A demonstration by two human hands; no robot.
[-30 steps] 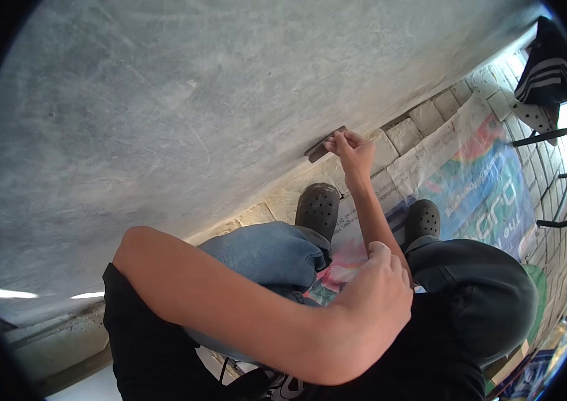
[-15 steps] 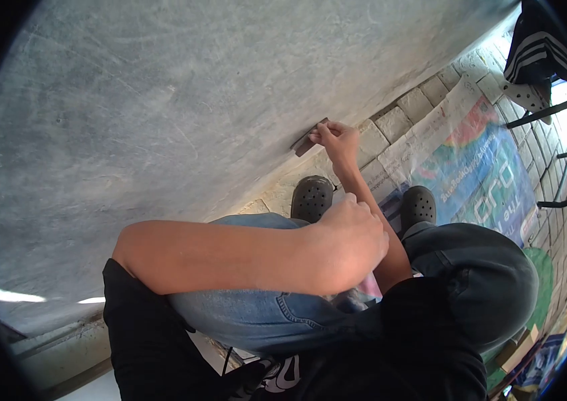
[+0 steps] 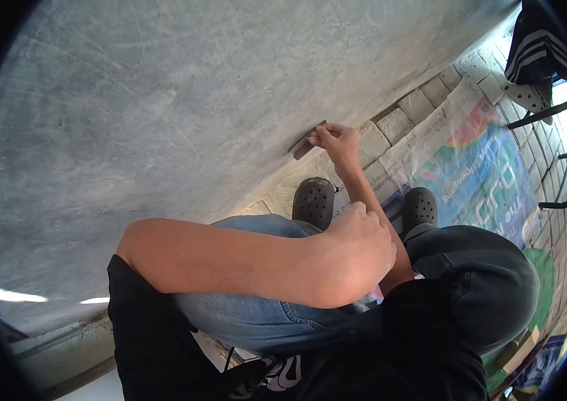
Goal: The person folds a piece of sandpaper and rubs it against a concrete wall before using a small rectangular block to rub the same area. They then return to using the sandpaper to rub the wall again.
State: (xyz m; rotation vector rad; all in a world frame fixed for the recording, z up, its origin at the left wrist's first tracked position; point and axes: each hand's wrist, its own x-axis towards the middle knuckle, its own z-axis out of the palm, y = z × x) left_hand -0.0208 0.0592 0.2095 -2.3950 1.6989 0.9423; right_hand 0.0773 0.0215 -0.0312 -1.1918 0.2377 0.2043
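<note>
My right hand pinches a small flat scraper, thin and brownish-dark, low on the grey plastered wall. One long edge of the scraper lies at the wall face, close to the floor. My left arm crosses in front of me, and my left hand bends down over my right forearm. Its fingers are curled, with their tips out of sight, so I cannot see what they hold, if anything. Pale dust shows on the left knuckles.
My dark clogs stand on whitish floor bricks beside the wall. A printed banner covers the floor to the right. Dark metal legs and another person's clog are at the far right.
The scraper has shifted slightly down along the wall and tilted a little in my right hand. My left hand and forearm have moved a little down and to the right.
</note>
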